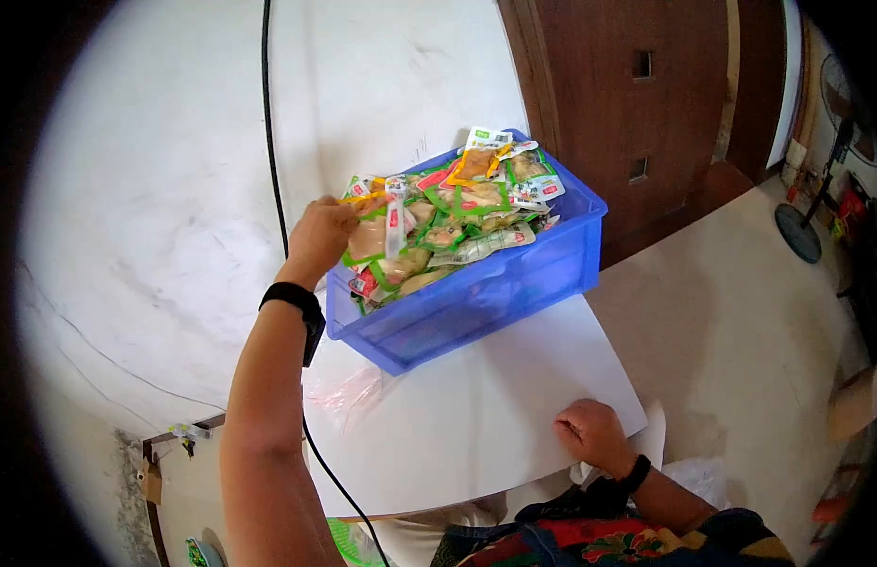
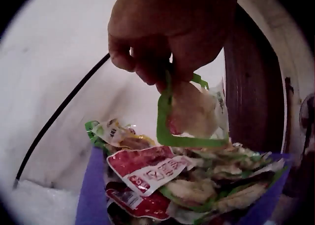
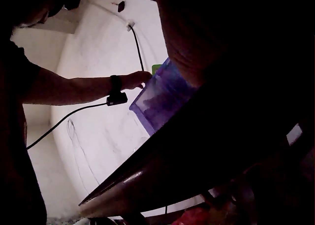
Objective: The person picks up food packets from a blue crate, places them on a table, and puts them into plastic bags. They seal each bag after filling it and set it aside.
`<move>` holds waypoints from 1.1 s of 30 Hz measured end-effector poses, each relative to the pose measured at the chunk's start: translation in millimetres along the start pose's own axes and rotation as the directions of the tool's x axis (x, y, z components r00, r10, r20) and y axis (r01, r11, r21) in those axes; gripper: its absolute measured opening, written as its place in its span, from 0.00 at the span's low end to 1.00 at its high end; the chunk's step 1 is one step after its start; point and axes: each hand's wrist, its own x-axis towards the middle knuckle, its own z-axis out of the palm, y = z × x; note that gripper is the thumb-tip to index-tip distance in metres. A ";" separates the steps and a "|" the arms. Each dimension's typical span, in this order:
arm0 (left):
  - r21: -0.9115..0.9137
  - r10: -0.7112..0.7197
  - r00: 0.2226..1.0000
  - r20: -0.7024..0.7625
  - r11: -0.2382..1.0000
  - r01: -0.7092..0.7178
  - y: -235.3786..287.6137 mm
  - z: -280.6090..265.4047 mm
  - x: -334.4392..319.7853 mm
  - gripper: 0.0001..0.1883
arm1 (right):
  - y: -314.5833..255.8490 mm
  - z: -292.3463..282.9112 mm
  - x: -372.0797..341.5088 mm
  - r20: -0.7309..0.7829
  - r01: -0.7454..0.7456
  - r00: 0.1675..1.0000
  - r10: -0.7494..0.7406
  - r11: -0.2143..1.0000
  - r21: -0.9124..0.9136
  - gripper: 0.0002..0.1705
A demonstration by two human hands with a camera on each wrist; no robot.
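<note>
My left hand [image 1: 317,238] pinches a clear food packet with a green border [image 2: 165,121] by its upper edge, above the near-left end of a blue plastic crate [image 1: 467,312]. Pale food shows through the packet. Beneath it, many similar sealed food packets [image 1: 481,248] fill the crate, some edged green, others yellow or red. A red-and-white packet [image 2: 147,168] lies on top in the left wrist view. My right hand [image 1: 594,435] rests near the front edge of the white table [image 1: 485,406], its fingers loosely curled and holding nothing.
Behind the crate is a white wall [image 1: 193,189] with a black cable [image 1: 268,113] hanging down it and passing my left arm. Crumpled clear plastic [image 1: 349,397] lies on the table's left side. A brown door [image 1: 637,123] and a standing fan [image 1: 799,231] are farther right.
</note>
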 end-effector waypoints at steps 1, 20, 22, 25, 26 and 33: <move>-0.105 -0.045 0.998 -0.034 0.994 0.041 -5.0 -11.0 -3.3 0.10 | -0.8 0.2 -0.2 -0.004 -0.005 1.000 0.005 1.000 -0.008 0.05; -0.692 0.114 0.989 0.099 0.722 -0.013 175.6 -17.0 -185.2 0.02 | -73.5 21.5 42.9 -0.158 -0.033 0.982 0.107 0.911 0.411 0.31; -0.655 0.098 0.988 0.116 0.755 0.002 177.2 -20.0 -191.6 0.02 | -68.3 25.8 46.1 -0.141 -0.019 0.987 0.079 0.923 0.385 0.30; -0.620 0.069 0.985 0.158 0.784 0.044 165.1 -15.2 -201.8 0.03 | -57.9 18.4 41.9 -0.027 -0.114 0.991 0.133 0.923 0.368 0.25; -0.621 0.063 0.982 0.176 0.781 0.061 158.1 -12.5 -203.3 0.04 | -57.2 15.4 41.7 0.120 -0.275 0.956 0.266 0.683 0.677 0.22; -0.625 -0.021 0.999 0.025 0.780 0.032 109.4 -33.2 -169.2 0.07 | -53.7 19.6 48.5 -0.179 -0.081 0.956 0.231 0.799 0.596 0.15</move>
